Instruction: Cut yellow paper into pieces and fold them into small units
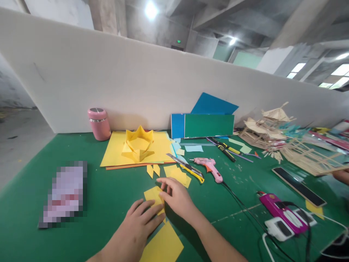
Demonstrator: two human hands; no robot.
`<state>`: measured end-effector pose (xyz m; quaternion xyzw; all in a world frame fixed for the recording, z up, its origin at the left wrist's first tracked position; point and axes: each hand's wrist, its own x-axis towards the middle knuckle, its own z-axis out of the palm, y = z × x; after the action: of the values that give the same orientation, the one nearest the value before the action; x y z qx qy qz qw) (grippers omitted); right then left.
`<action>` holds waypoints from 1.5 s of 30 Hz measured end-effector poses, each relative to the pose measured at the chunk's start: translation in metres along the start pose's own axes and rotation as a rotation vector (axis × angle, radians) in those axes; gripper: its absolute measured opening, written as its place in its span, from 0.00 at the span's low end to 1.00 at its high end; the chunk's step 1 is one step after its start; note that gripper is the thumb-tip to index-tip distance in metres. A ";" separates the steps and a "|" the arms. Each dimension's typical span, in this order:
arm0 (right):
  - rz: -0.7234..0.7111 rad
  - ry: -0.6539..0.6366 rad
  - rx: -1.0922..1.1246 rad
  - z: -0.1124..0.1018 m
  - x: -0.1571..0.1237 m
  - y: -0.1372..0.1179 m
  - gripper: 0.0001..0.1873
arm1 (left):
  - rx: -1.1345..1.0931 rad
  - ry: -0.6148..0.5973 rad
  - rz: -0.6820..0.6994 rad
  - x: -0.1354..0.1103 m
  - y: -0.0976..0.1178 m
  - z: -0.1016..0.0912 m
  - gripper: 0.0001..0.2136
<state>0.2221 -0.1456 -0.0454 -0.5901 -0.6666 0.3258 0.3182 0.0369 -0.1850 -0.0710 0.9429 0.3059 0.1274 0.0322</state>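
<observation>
My left hand (pixel 143 220) lies with its fingers spread over a small yellow paper piece (pixel 152 194) on the green table. Close by on the right, my right hand (pixel 177 198) has its index finger stretched out and its thumb at the paper's right edge; nothing shows in its grasp. Nearer to me, a larger yellow paper sheet (pixel 167 242) is partly hidden by my left hand. Beyond my fingers are two small folded yellow diamonds (pixel 153 170) and several loose yellow paper pieces (pixel 176 174). A folded yellow paper crown-like ring (pixel 139 145) stands on stacked yellow sheets (pixel 113 153).
Right of the papers lie a yellow utility knife (pixel 192 171) and a pink hot glue gun (pixel 208 167) with a black cord. Farther right are a purple power strip (pixel 283 213), a dark phone-like slab (pixel 298 185) and stick models (pixel 272 131). A pink flask (pixel 99 123) stands back left.
</observation>
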 end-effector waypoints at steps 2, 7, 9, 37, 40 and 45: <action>-0.005 0.023 -0.024 0.001 0.001 0.001 0.18 | 0.001 -0.015 0.006 -0.001 -0.001 0.002 0.36; -0.021 0.045 -0.043 0.001 0.004 0.004 0.07 | 0.026 -0.105 0.013 0.003 0.000 -0.003 0.36; -0.068 0.067 -0.071 0.001 0.003 0.006 0.07 | 0.031 -0.157 0.013 0.005 0.000 -0.007 0.35; -0.571 0.024 -0.281 -0.002 -0.006 0.017 0.16 | 0.067 -0.012 -0.024 0.004 0.002 0.006 0.23; -0.572 0.021 -0.277 -0.002 -0.006 0.017 0.16 | 0.055 -0.027 -0.024 0.004 0.001 0.007 0.22; -0.565 0.019 -0.245 -0.002 -0.006 0.017 0.15 | 0.016 -0.014 -0.046 0.005 0.001 0.005 0.21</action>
<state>0.2342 -0.1496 -0.0579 -0.4185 -0.8356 0.1361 0.3289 0.0431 -0.1830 -0.0745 0.9368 0.3283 0.1176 0.0298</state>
